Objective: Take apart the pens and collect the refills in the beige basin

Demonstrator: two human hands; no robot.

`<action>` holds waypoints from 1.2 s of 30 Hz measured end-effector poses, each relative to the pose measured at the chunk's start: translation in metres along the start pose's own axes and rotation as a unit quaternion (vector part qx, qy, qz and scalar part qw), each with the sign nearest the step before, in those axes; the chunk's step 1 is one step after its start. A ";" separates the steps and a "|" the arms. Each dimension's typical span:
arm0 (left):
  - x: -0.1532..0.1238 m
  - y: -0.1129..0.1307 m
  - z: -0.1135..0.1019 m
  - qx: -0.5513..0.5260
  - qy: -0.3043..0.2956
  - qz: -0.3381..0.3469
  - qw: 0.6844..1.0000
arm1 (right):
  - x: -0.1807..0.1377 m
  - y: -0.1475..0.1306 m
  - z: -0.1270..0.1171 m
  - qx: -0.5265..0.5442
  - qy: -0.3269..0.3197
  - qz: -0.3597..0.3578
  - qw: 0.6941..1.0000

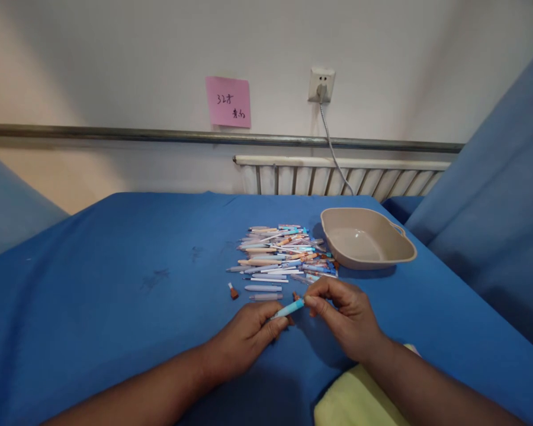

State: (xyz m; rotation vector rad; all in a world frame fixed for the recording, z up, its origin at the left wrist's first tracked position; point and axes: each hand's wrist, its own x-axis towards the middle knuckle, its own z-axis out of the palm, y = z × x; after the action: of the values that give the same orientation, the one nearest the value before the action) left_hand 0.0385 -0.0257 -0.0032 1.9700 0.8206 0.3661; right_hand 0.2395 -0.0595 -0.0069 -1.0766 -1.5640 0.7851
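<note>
My left hand [250, 332] is closed around a light blue pen barrel [289, 309], which slants up to the right. At the barrel's bright blue end, the thumb and fingers of my right hand [344, 313] are pinched together; any small part between them is hidden. Just beyond my hands lies a heap of pen parts [275, 251], with barrels in pale purple, peach and blue and thin white sticks. Two loose barrels, a lavender one [263, 289] and a greyish one [266, 297], lie nearest my left hand. A small brown piece with a white stem [233, 291] rests to their left.
A beige plastic tub [368, 239] stands right of the heap. Yellow cloth [359, 399] lies under my right forearm. Blue cloth [115, 284] covers the table. Behind are a radiator [302, 177], a metal rail [160, 135], a plugged socket [321, 86] and a pink note [228, 102].
</note>
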 end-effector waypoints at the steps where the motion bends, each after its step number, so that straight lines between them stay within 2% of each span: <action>1: 0.000 0.000 0.001 -0.024 -0.006 -0.008 1.000 | 0.000 0.000 0.000 0.001 0.000 0.001 1.000; 4: 0.000 -0.001 0.003 -0.065 -0.020 -0.020 0.998 | -0.002 0.001 0.001 -0.004 0.005 0.002 1.000; 14: 0.000 -0.007 0.003 -0.048 -0.026 -0.020 0.998 | 0.000 0.002 0.001 -0.010 -0.012 0.001 1.000; 23: 0.001 -0.001 0.001 -0.095 -0.042 -0.003 0.995 | -0.001 0.001 0.004 0.133 -0.036 0.076 0.988; 31: 0.003 -0.001 0.001 -0.122 -0.035 -0.034 0.991 | 0.000 0.003 0.004 0.149 0.015 0.076 0.986; 36: 0.002 -0.002 0.000 -0.114 -0.042 -0.023 0.992 | 0.001 0.002 0.005 0.126 0.013 0.074 0.989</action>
State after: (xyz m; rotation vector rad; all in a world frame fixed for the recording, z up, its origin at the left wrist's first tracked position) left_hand 0.0396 -0.0237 -0.0054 1.7399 0.7352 0.3335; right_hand 0.2347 -0.0578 -0.0097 -1.0202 -1.3323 1.0359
